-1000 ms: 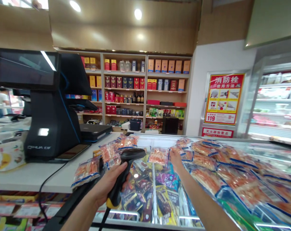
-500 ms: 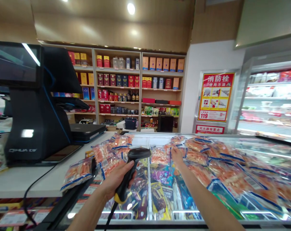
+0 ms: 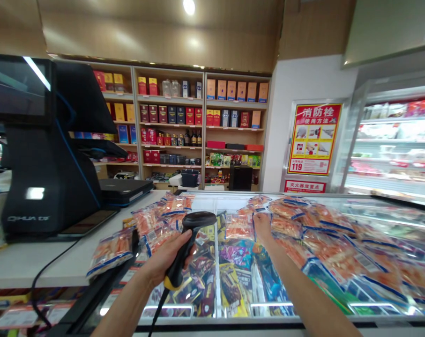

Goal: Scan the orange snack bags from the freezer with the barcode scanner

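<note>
My left hand (image 3: pixel 175 250) is wrapped round the handle of a black barcode scanner (image 3: pixel 198 219) with yellow trim. The scanner's head points right, over the glass top of a freezer. My right hand (image 3: pixel 262 225) is closed at the right edge of a clear, blue-edged packet of orange-pink food (image 3: pixel 239 227), seemingly pinching it; the fingertips are partly hidden. The packet lies just right of the scanner head, apart from it. A pile of similar packets (image 3: pixel 333 248) spreads to the right of my right hand. More packets (image 3: pixel 159 224) lie left of the scanner.
A black checkout terminal (image 3: pixel 47 164) stands on the white counter (image 3: pixel 29 269) at left, its cable hanging down. One packet (image 3: pixel 112 250) rests at the counter's edge. Wrapped goods (image 3: pixel 233 285) show beneath the freezer glass. Shelves of boxes (image 3: pixel 170 114) line the back wall.
My right hand has shifted slightly right and down, its fingers now closed at the packet's edge. That packet sits a little further right. The scanner has moved slightly left and up.
</note>
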`<state>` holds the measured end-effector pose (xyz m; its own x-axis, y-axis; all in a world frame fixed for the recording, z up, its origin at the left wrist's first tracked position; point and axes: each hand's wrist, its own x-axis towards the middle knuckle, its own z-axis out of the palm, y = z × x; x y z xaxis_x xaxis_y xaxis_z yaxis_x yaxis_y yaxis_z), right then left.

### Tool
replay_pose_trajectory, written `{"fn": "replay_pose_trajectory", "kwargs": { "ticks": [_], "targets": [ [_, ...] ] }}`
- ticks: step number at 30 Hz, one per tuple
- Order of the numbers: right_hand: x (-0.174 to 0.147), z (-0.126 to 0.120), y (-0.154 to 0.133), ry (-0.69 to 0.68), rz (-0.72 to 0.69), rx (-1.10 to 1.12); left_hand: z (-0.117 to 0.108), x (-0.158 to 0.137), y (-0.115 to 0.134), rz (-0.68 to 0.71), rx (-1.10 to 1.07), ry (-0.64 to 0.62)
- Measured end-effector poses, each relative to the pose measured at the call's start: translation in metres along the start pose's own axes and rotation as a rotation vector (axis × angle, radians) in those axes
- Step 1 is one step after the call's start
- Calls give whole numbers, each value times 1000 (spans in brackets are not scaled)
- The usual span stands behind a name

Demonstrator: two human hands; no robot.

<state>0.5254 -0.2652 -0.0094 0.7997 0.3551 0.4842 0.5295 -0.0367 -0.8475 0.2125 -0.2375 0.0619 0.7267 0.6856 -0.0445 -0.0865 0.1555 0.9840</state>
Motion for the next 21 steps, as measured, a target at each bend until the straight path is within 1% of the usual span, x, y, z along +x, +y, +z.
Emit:
{"fn": "replay_pose_trajectory", "kwargs": {
  "ticks": [2,4,5,7,9,11,13,15,16,17,18,21],
  "targets": [
    [6,-10,-3,29,37,-86,-5,1,0,6,10,33],
    [11,-20,-6,97,60,-190,-10,1,-1,14,17,71],
    [12,-23,-8,135,47,-241,-13,1,-2,19,16,92],
    [11,-27,-11,166,-54,-342,-19,-1,-3,36,5,145],
    [5,-25,-16,109,-192,-463,-24,-3,-4,48,-4,190],
    [-7,-18,-21,13,-287,-603,-29,-7,-4,42,-8,219],
    [-20,-8,-25,-117,-383,-721,-34,-11,-2,24,-12,242],
    [-32,3,-26,-280,-484,-818,-36,-15,-1,12,-11,252],
    [-36,8,-25,-357,-511,-863,-37,-17,-1,14,-9,252],
    [-38,12,-23,-411,-510,-908,-38,-18,0,17,-6,250],
    [-39,15,-20,-438,-485,-952,-38,-19,0,22,-2,248],
    [-32,18,-10,-408,-390,-1045,-41,-22,1,38,5,243]
  ]
}}
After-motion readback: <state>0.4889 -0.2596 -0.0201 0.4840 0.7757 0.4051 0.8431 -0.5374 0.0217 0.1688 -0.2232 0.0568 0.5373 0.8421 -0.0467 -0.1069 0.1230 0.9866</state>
